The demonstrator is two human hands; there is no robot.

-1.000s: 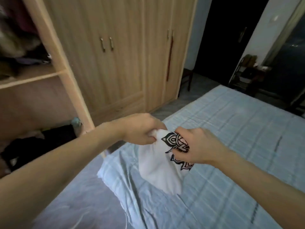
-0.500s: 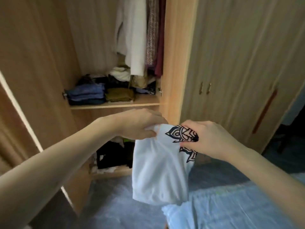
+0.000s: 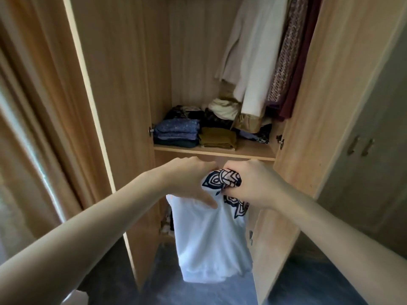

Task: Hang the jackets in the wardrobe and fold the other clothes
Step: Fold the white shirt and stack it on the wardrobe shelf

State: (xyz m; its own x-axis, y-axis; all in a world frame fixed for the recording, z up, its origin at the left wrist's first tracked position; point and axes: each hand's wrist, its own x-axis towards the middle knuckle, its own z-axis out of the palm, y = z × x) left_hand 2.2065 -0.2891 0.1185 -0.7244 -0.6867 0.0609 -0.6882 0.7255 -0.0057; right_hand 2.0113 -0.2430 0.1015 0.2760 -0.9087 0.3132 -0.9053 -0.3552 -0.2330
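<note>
White shirt hangs folded from my left hand and right hand, both gripping its top before the wardrobe shelf.

Single head-worn wide-angle view looks forward and down, close to the open wardrobe, shelf at frame centre.

The white shirt, once over the bed, now hangs before the open wardrobe.
</note>
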